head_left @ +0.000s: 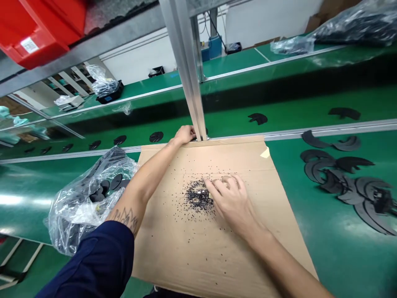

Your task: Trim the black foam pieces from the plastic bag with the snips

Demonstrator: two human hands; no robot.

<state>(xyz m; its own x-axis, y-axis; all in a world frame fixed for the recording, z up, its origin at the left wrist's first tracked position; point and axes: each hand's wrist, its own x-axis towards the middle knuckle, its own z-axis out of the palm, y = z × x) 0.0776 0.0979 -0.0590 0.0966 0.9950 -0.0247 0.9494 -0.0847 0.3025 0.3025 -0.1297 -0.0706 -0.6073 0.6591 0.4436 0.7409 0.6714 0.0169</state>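
Note:
My left hand (185, 134) reaches to the far edge of the cardboard, beside the metal post. Its fingers are closed on a dark flat part, mostly hidden by the fingers and the post. Over the middle of the cardboard (223, 252), my right hand (231, 200) is curled, with small yellowish bits showing at its fingers; what it holds is too hidden to name. Just left of its fingertips lies a scattered pile of tiny black pieces (197, 198). A black round slotted part (156, 136) rests on the green belt, left of my left hand.
Upright metal post (186, 62) stands ahead. Left of the cardboard lies a clear plastic bag (71, 207) with black discs. Several black curved parts (344, 182) are heaped on the right. More black parts line the belt (288, 99). A red bin (46, 29) sits on the upper-left shelf.

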